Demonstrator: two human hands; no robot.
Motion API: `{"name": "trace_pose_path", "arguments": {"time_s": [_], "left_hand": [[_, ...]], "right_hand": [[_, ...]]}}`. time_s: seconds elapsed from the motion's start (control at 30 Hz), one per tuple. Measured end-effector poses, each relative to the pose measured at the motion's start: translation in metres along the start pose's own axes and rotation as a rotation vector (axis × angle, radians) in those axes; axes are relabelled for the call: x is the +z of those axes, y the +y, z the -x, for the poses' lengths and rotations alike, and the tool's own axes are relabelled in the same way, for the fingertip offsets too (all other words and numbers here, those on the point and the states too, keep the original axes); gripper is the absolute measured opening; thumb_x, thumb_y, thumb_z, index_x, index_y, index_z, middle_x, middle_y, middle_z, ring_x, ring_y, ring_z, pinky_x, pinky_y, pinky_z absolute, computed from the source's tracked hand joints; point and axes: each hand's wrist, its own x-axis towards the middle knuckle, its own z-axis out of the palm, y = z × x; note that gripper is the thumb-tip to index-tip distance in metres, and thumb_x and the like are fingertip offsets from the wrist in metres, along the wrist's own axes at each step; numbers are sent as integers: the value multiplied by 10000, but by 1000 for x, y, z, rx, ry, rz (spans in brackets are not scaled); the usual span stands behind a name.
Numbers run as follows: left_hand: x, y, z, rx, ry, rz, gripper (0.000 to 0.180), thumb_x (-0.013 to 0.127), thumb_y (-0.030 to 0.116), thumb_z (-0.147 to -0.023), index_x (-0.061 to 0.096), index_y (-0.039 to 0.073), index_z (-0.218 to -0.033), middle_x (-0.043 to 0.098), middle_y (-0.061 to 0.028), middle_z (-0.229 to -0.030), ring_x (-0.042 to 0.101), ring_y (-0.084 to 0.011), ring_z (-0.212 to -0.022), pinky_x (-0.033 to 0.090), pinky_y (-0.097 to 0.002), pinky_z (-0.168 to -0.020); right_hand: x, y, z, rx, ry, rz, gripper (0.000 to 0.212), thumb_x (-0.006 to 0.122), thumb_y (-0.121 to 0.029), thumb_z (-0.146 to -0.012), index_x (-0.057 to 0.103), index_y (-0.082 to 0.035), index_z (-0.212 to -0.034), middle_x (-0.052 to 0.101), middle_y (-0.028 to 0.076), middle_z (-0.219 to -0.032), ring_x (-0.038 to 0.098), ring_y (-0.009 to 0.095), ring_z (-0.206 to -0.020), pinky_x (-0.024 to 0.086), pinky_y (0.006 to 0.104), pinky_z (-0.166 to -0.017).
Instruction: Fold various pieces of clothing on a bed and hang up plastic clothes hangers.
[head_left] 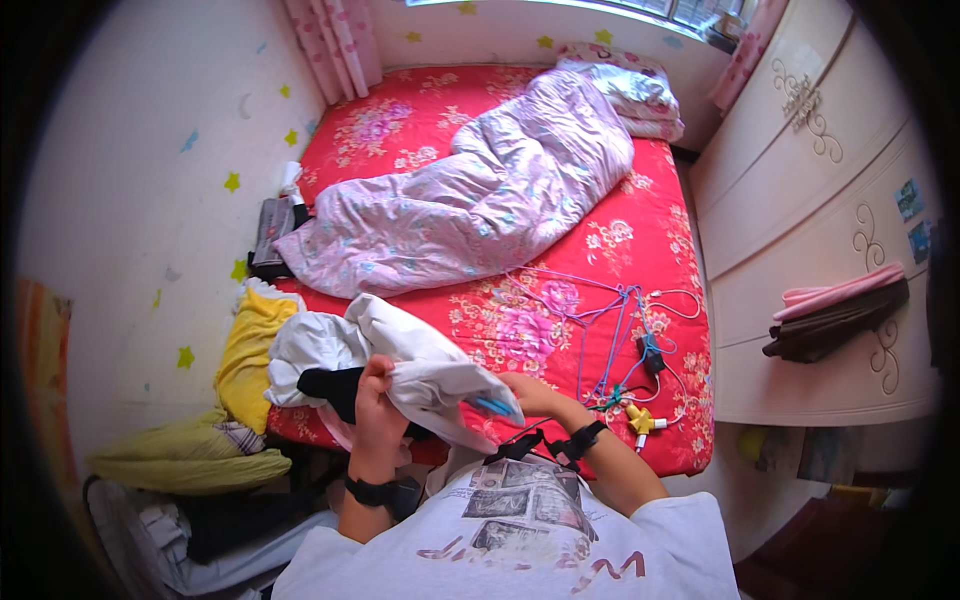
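Observation:
A white garment, its exact kind unclear from the folds, is held up in front of me over the near edge of the bed. My left hand is closed in a pinch on the cloth. At the garment's right end my right hand grips its edge, with the fingers partly hidden by the fabric. A bright blue patch shows at that end; whether it is print or a separate piece I cannot tell. Black cloth and more white cloth lie beside my left hand.
On the red floral bed, several wire hangers lie tangled at right, near a black adapter and a yellow-and-white item. A rumpled quilt spreads behind. Yellow fabric hangs at left; a wardrobe stands right.

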Motion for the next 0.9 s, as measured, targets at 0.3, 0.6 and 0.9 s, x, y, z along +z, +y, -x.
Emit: {"name": "trace_pose_path", "arguments": {"time_s": [0.3, 0.6, 0.9], "left_hand": [[-18, 18, 60, 56, 33, 134, 161, 450, 90, -834, 549, 81, -961, 621, -156, -950, 610, -323, -919, 507, -465, -830], [0, 3, 36, 98, 69, -62, 146, 499, 63, -941, 633, 69, -999, 640, -52, -937, 624, -198, -884, 499, -356, -834], [15, -22, 40, -31, -99, -136, 193, 486, 34, -918, 650, 58, -1018, 646, -85, -1009, 622, -213, -947, 490, -355, -858]], "right_hand": [[56, -75, -2, 30, 98, 160, 329, 574, -322, -883, 647, -4, -930, 646, 121, -783, 623, 220, -722, 479, 351, -638], [47, -91, 115, 71, -215, -22, 353, 580, -322, -893, 650, -2, -1025, 667, 125, -854, 639, 196, -820, 490, 328, -741], [76, -82, 67, -234, 707, 137, 738, 681, -342, -804, 345, 14, -1356, 522, 205, -1236, 523, 318, -1147, 435, 375, -942]]}}
